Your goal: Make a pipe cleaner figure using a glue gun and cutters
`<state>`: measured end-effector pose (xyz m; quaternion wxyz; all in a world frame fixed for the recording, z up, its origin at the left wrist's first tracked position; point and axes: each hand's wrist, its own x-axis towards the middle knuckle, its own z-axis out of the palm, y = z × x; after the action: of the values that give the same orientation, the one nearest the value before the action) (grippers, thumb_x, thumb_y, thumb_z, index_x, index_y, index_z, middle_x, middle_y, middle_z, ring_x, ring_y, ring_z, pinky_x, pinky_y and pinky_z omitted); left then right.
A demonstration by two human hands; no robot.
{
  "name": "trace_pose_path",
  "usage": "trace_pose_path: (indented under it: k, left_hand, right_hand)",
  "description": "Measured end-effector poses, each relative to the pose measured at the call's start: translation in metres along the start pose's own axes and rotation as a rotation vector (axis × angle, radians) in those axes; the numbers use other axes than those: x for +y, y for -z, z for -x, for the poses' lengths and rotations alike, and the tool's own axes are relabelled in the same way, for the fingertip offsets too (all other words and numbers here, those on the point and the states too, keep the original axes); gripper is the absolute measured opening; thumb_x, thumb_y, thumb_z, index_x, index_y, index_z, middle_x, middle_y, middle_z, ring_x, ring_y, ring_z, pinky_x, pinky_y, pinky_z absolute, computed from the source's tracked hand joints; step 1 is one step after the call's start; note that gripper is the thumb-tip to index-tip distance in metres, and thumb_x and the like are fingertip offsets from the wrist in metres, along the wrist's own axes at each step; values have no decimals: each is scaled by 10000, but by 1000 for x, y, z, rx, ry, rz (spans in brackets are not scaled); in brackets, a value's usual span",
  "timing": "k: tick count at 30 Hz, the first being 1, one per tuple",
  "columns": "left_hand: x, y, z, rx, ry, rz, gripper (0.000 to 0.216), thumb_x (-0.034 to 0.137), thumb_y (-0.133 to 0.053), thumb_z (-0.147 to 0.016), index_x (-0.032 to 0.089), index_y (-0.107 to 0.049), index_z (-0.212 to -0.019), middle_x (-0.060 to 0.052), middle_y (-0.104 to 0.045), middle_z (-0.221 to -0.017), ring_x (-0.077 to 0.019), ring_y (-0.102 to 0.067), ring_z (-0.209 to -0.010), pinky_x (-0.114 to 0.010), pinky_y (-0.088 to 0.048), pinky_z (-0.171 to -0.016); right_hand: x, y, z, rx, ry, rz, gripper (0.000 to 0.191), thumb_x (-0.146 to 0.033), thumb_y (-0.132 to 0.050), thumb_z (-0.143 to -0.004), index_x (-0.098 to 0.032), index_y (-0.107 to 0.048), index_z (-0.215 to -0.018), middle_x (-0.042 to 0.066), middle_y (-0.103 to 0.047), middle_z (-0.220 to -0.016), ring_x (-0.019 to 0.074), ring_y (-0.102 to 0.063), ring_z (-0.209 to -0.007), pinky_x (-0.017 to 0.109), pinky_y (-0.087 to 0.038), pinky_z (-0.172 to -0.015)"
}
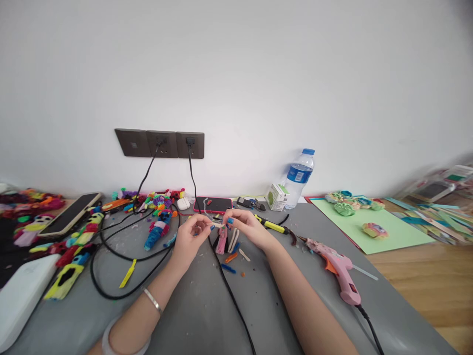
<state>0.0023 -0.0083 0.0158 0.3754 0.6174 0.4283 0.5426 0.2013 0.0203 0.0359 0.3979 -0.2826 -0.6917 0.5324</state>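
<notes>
My left hand (190,236) and my right hand (247,228) meet above the grey mat (199,305), fingers pinched on the two ends of a small pale strip (218,225). Both hands have blue-painted nails. A silver bracelet sits on my left wrist. Just below the hands lie a pink stick piece (221,241), pale flat sticks (233,239) and small orange and blue scraps (231,257).
A pink glue gun (338,268) lies right of my arm, its cable trailing off. Black cables (121,256) loop from wall sockets (159,143). Colourful craft figures (157,229), phones, a yellow-handled tool (271,225), a water bottle (299,177), a small carton and green paper (373,224) surround the mat.
</notes>
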Motion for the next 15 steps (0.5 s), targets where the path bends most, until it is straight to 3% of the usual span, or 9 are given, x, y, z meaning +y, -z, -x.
trace_pose_path:
  k: [15]
  left_hand:
    - [-3, 1, -1, 12, -22, -11, 103, 277, -632, -823, 174, -637, -820, -17, -617, -786, -130, -535, -682, -212, -414, -597]
  right_hand:
    - [4, -2, -1, -2, -3, -63, 260, -432, -647, -859, -173, -629, -854, 13, -605, -759, 153, -577, -684, 288, -450, -692]
